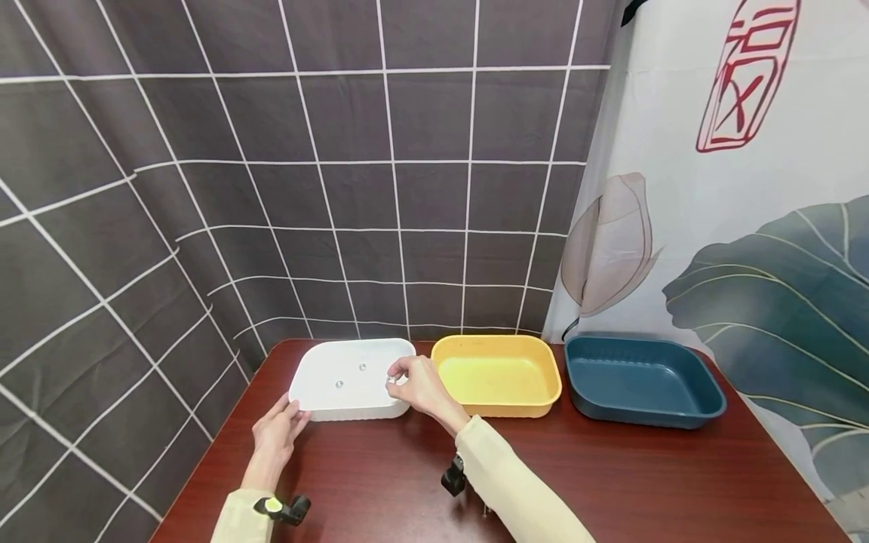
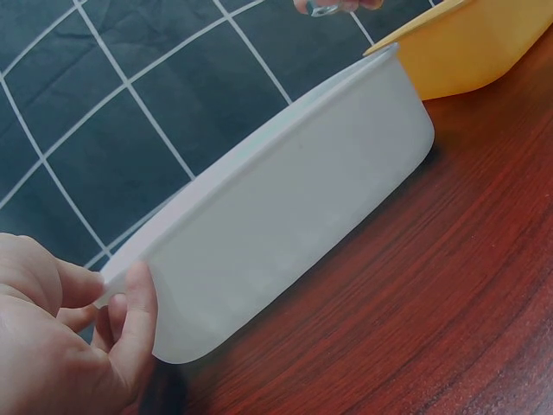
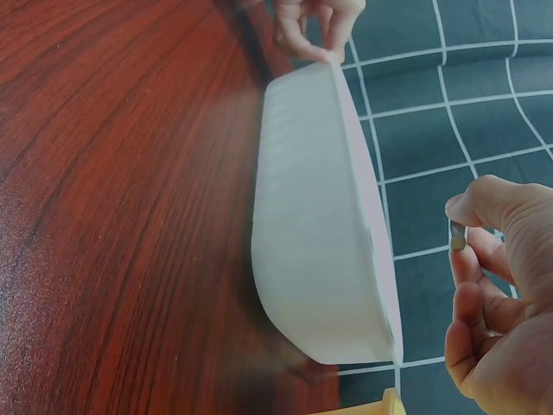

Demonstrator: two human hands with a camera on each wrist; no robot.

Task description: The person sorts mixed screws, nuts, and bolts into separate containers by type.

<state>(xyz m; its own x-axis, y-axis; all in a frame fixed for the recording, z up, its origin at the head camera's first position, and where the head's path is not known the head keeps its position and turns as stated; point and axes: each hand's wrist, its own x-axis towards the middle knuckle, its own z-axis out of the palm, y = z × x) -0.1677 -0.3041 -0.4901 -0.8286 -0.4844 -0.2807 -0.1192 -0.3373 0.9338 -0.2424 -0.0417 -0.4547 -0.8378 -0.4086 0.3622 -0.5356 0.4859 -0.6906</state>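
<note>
A white plastic basin [image 1: 353, 414] stands upright on the table at the left. My left hand [image 1: 274, 431] pinches its near left corner rim between thumb and fingers, plain in the left wrist view, where the basin's outer wall [image 2: 285, 212] fills the middle. Two small shiny clear pieces [image 1: 339, 385] lie on the basin floor. Above its right end, my right hand [image 1: 422, 386] pinches a small shiny round piece [image 3: 458, 236] between thumb and index finger; its exact kind is too small to tell. The other right fingers are curled.
A yellow basin [image 1: 496, 412] stands just right of the white one, and a dark blue basin [image 1: 645, 413] farther right. All are on the reddish-brown wooden table [image 1: 380, 483]. A grey checked cloth [image 1: 434, 196] hangs behind, a printed white curtain [image 1: 672, 196] at the right.
</note>
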